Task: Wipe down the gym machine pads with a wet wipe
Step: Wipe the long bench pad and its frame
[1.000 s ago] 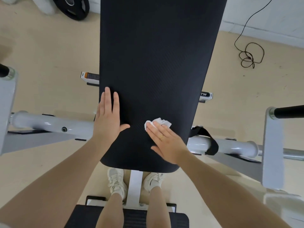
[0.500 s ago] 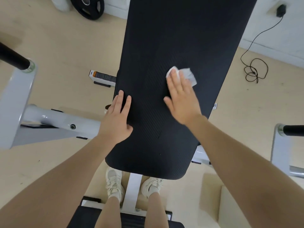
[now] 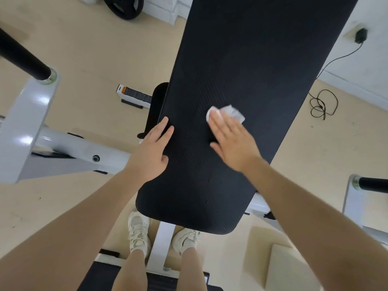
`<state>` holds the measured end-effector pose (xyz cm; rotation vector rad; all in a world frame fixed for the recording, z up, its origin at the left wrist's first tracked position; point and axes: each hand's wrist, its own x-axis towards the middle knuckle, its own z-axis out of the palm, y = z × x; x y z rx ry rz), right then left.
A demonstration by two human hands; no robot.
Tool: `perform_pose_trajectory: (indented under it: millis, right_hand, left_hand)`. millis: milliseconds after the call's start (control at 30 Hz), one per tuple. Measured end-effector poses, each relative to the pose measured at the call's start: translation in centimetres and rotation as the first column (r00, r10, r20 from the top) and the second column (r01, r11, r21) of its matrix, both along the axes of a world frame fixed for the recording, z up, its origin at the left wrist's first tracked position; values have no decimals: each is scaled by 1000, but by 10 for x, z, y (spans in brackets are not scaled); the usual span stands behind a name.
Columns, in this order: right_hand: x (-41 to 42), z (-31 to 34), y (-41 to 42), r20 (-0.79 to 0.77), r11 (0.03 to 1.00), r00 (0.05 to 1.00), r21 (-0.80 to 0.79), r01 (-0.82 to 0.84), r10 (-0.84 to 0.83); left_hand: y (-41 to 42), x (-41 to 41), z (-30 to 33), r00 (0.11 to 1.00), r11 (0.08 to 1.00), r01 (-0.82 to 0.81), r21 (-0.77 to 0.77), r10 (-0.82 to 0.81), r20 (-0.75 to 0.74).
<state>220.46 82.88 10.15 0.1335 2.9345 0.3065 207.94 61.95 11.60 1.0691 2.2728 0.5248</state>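
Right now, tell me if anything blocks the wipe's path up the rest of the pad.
Nothing visible does. The right hand presses the wipe flat on the pad, and the pad surface beyond it is bare. The left hand rests on the pad's left edge, off to the side.

The black pad [image 3: 241, 80] runs off the top edge, its far end unseen. The right hand [image 3: 233, 141], motion-blurred, covers most of the white wipe [image 3: 233, 111]. The pad hides the left hand [image 3: 151, 152] fingertips' underside and much of the grey frame [image 3: 69, 148]. Both forearms leave the bottom edge
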Motion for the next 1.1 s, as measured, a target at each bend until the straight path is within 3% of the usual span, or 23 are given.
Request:
perform_pose_trajectory:
  millis: [67, 200, 267, 367, 467, 667, 800, 967, 1033, 1100]
  right_hand:
    - [-26, 14, 9, -81, 995, 993, -50, 87, -91]
    - [-62, 23, -13, -79, 948, 959, -192, 253, -272]
    - [-65, 14, -42, -26, 981, 986, -116, 159, -163]
    - [-52, -5, -86, 45, 996, 999, -90, -6, 10]
    - [-36, -25, -125, 141, 975, 984, -208, -74, 105]
    - [-24, -38, -148, 207, 966, 951, -168, -195, 228]
    - [-62, -12, -101, 91, 1000, 996, -14, 0, 1]
    - [-101, 19, -63, -53, 965, 971, -139, 224, -233]
    - [-101, 15, -72, -53, 947, 957, -172, 271, -284]
    - [-89, -1, -95, 11, 970, 975, -97, 223, -222]
  left_hand:
    - [-2, -5, 1, 996, 995, -67, 75, 61, 72]
    - [-5, -21, -2, 969, 958, -242, 151, 230, 96]
    - [-6, -28, -3, 915, 931, -348, 111, 311, 259]
    - [-10, -33, -2, 737, 883, -465, 65, 345, 580]
    - [-19, -36, -10, 686, 902, -432, 19, 314, 656]
    - [-28, -50, -14, 513, 920, -383, -82, 285, 809]
    - [-23, -53, -11, 462, 904, -414, -109, 312, 830]
    - [-19, -55, -9, 395, 898, -408, -162, 334, 856]
    - [-22, -53, -10, 352, 879, -443, -175, 350, 868]
    - [-30, -50, -16, 323, 866, -486, -121, 307, 895]
